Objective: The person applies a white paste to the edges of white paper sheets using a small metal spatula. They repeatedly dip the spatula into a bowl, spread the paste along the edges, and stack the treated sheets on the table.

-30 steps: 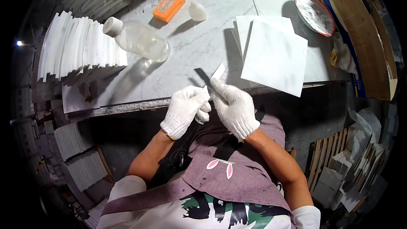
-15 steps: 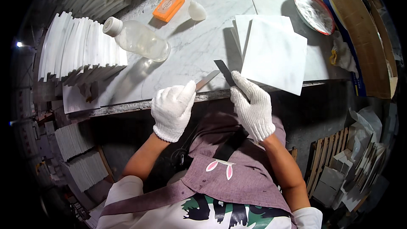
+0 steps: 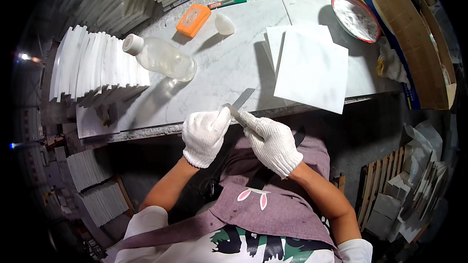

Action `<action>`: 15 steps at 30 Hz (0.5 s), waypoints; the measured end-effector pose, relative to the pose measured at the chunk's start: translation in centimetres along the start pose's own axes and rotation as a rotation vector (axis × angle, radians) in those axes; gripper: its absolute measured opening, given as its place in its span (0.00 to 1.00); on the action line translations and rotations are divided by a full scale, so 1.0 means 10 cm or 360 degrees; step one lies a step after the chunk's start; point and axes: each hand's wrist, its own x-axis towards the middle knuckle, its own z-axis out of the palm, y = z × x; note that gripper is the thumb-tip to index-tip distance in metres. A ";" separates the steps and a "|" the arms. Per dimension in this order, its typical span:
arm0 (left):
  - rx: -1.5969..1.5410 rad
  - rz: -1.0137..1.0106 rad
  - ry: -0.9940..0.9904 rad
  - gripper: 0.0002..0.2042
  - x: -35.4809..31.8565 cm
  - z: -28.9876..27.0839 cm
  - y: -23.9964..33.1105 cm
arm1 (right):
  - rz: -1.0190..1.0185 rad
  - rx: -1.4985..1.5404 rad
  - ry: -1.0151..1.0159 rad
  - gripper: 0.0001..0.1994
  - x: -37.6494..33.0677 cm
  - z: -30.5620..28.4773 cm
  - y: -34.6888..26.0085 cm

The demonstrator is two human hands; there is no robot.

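In my gloved left hand [image 3: 204, 134], closed in a pinch, is a thin flat grey blade [image 3: 243, 98], its free end pointing up and to the right. My gloved right hand [image 3: 272, 142] grips a narrow dark strip [image 3: 236, 115], whose kind I cannot make out. The strip's tip meets the blade close to my left fingertips, and light glints off its face. Both hands are just in front of the table's near edge. Beyond my right hand, several square white marble tiles [image 3: 312, 72] lie in a loose, fanned stack, slightly overhanging the edge.
Left on the marble tabletop [image 3: 222, 68] stand a clear bottle [image 3: 168, 59] and a row of upright tiles [image 3: 97, 65]. Farther back are an orange box [image 3: 193, 20], a small white cup-like piece [image 3: 224, 24] and a green box [image 3: 227, 2]. A red-rimmed bowl [image 3: 356, 18] and cardboard carton [image 3: 407, 34] stand right.
My right hand has moved left and down toward my left hand, bringing the dark strip against the blade. The left hand has shifted slightly down and right, still pinching the blade.
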 end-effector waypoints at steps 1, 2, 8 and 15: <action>-0.0024 -0.0003 0.0038 0.15 0.00 0.00 0.00 | -0.0007 0.0294 0.0071 0.17 -0.01 0.03 0.05; -0.0047 -0.0007 0.0075 0.15 0.00 0.00 0.01 | 0.0258 0.0633 0.0087 0.16 0.02 0.03 0.07; -0.0039 0.0023 0.0142 0.14 -0.02 0.01 -0.02 | 0.0090 0.0317 -0.0052 0.16 -0.04 0.02 -0.03; -0.0301 -0.0131 0.0552 0.12 0.34 -0.30 -0.07 | 0.0568 0.1486 0.0204 0.27 0.07 -0.46 -0.23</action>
